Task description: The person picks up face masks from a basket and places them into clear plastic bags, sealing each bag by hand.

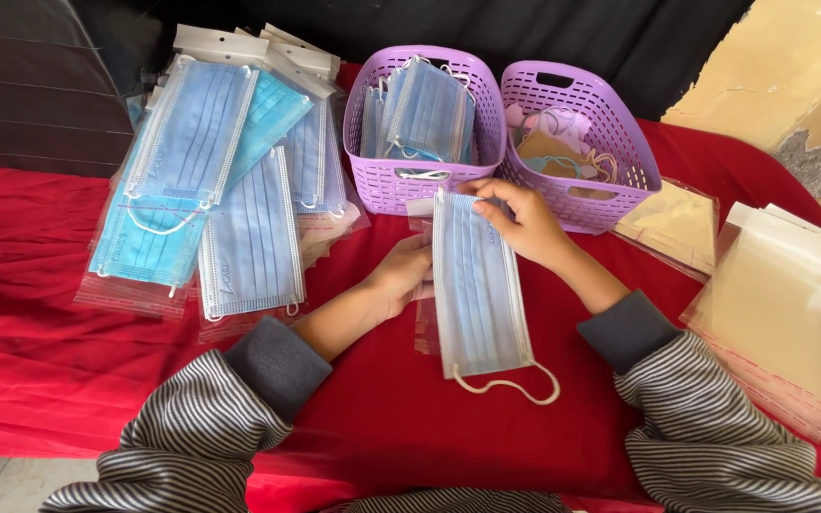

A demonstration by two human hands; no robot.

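Note:
A light blue pleated face mask [479, 290] lies lengthwise on the red tablecloth [30, 313], its white ear loop [510, 385] trailing toward me. A clear plastic sleeve [422, 328] sits under its left edge. My left hand [401, 271] holds the sleeve and the mask's left side. My right hand [517, 220] pinches the mask's top right corner, just in front of the two baskets.
Two purple baskets stand at the back: the left one [410, 176] holds blue masks, the right one [610, 195] mixed coloured masks. A heap of bagged blue masks [206, 190] lies at left. Stacks of empty clear sleeves [772, 304] lie at right.

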